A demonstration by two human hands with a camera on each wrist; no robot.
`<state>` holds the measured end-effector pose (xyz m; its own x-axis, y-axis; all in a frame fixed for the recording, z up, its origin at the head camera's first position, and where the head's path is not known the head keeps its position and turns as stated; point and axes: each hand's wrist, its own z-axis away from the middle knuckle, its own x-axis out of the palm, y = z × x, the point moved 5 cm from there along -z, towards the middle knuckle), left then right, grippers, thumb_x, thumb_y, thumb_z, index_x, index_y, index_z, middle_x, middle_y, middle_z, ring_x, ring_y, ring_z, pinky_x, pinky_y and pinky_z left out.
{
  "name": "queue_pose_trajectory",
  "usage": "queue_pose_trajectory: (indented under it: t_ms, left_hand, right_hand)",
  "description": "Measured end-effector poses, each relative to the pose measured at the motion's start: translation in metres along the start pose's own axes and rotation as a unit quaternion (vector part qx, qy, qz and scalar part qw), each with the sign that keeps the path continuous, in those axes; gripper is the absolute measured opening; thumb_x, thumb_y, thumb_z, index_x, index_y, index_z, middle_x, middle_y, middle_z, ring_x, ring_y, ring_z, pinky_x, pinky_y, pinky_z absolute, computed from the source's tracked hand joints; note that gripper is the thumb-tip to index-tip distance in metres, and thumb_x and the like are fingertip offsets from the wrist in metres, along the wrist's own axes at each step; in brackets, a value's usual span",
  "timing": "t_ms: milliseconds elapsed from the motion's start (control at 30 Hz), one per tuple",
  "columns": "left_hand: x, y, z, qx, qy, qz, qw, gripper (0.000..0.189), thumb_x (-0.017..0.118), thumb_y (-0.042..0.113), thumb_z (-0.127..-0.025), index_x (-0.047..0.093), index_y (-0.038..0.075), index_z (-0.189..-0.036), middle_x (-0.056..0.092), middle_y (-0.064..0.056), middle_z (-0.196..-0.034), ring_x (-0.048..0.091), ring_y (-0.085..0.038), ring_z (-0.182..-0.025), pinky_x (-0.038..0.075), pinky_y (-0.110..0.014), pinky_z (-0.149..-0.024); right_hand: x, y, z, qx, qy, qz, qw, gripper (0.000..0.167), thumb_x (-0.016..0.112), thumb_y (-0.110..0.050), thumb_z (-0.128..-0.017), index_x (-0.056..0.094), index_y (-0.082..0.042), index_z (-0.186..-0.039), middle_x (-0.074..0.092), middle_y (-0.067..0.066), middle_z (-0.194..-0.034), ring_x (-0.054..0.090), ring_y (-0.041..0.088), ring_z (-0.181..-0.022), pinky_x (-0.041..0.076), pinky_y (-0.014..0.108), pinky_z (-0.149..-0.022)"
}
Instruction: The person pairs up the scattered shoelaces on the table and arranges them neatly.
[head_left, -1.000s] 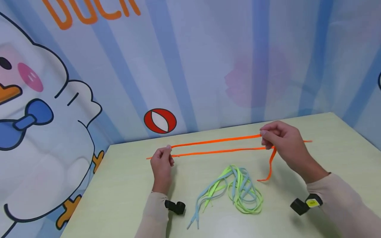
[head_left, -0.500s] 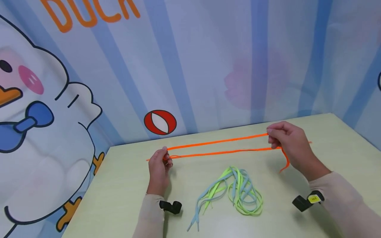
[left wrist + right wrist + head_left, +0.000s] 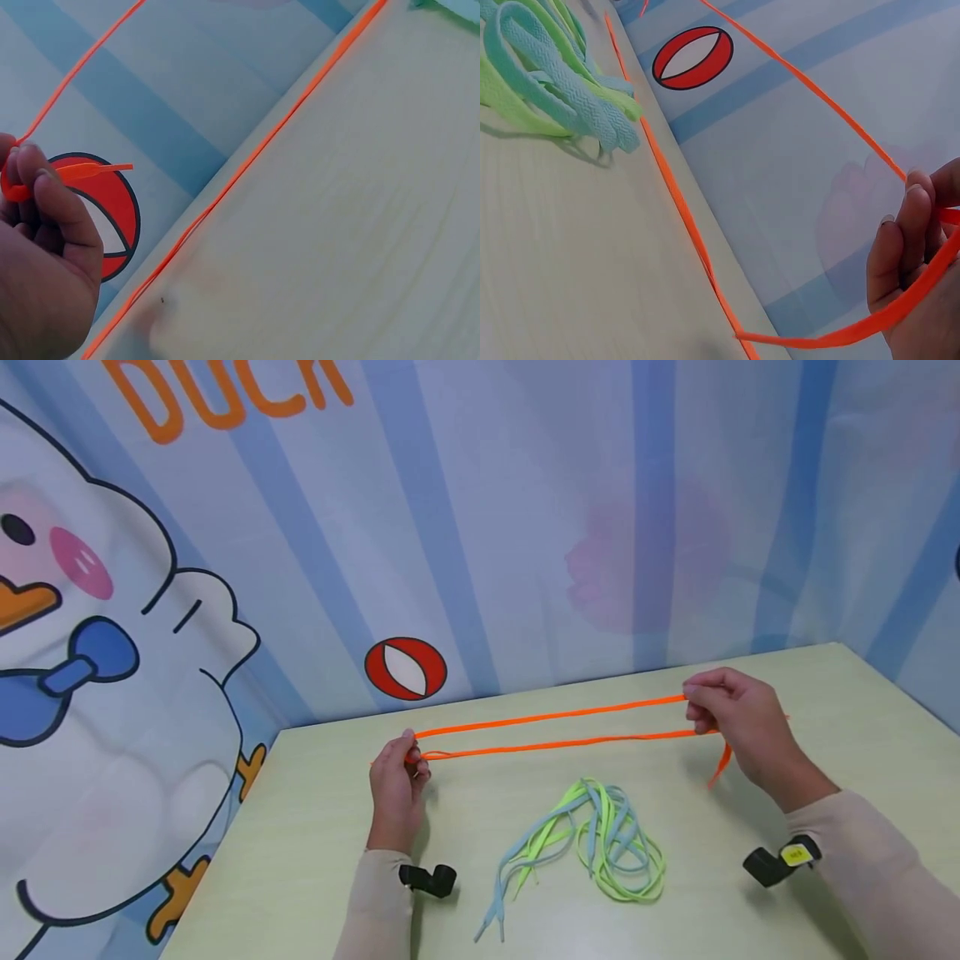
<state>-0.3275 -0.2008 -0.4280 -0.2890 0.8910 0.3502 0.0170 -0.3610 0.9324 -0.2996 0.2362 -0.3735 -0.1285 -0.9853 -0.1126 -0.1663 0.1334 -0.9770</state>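
An orange shoelace [image 3: 551,717] is stretched nearly straight between my two hands, above the table. My left hand [image 3: 396,789] pinches it near one end, and in the left wrist view a short flat tip [image 3: 97,170] pokes out past the fingers. On the other side my right hand [image 3: 742,727] pinches it between thumb and fingers. From there a loose tail [image 3: 855,328] curves down, its tip overlapping the lace below in the right wrist view. That second orange shoelace [image 3: 570,744] lies along the table, roughly parallel to the held one.
A loose bundle of light green and pale blue shoelaces [image 3: 622,852] lies on the pale wooden table [image 3: 300,860], between my forearms. Behind the table's back edge hangs a blue striped backdrop [image 3: 510,527] with a cartoon duck [image 3: 112,793] and a red-and-white ball.
My hands have drawn apart, the left one slightly leftward and the right one rightward. The tail hanging below my right hand has shifted right and shows shorter. The green and blue bundle stays put.
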Motion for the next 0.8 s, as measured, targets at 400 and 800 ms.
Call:
queue_pose_trajectory:
  t_ms: [400, 800]
  left_hand:
    - [-0.004, -0.002, -0.007, -0.007, 0.042, -0.025, 0.9988, 0.031, 0.064, 0.037, -0.099, 0.062, 0.009, -0.113, 0.054, -0.001, -0.089, 0.054, -0.012, -0.073, 0.048, -0.021, -0.065]
    - [-0.012, 0.009, -0.007, 0.014, 0.076, -0.075, 0.9942, 0.036, 0.073, 0.044, -0.091, 0.065, 0.011, -0.106, 0.055, -0.006, -0.096, 0.057, -0.016, -0.079, 0.052, -0.026, -0.073]
  right_hand:
    - [-0.014, 0.009, -0.001, 0.030, 0.038, 0.035, 0.9982, 0.032, 0.061, -0.031, -0.101, 0.060, -0.002, -0.115, 0.068, -0.008, -0.087, 0.065, 0.010, -0.074, 0.057, 0.024, -0.071]
    - [-0.015, 0.012, -0.004, 0.018, 0.009, 0.055, 0.9983, 0.035, 0.057, -0.029, -0.103, 0.057, -0.001, -0.124, 0.072, -0.011, -0.093, 0.068, 0.010, -0.078, 0.057, 0.025, -0.073]
